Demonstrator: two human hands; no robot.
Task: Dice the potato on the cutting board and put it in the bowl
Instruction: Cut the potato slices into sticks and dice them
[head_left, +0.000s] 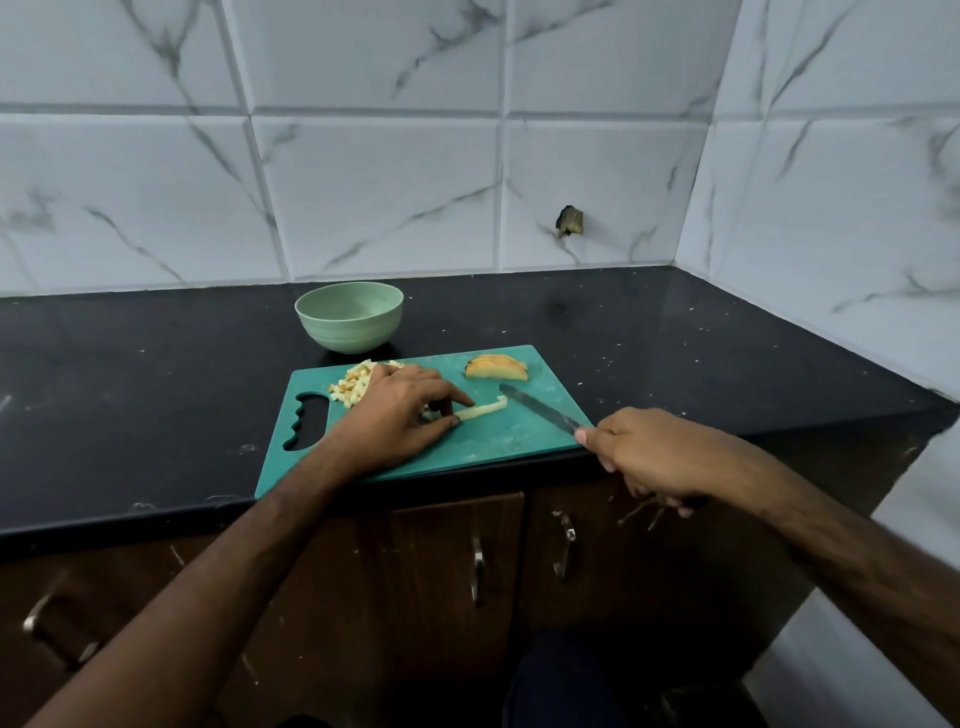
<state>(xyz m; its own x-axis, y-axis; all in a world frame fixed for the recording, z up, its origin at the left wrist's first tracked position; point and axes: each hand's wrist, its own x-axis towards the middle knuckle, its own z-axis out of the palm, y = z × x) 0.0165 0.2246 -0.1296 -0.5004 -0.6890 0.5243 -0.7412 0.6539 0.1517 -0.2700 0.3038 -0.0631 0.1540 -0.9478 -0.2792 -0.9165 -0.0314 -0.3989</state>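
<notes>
— Biggest things first?
— Black counter (649, 332), then teal cutting board (493, 441) at its near edge. Green bowl (349, 316) at twelve o'clock from the board, just beside it.
— And the hands?
— Left hand (397, 415) on the board, fingertips pinching a potato strip (485, 410). Right hand (654, 457) at four o'clock, wrapped round a knife (540, 410), blade pointing to ten o'clock.
— The smaller bits?
— Unpeeled potato slices (496, 368) at one o'clock, diced pile (353, 387) at eleven.
</notes>
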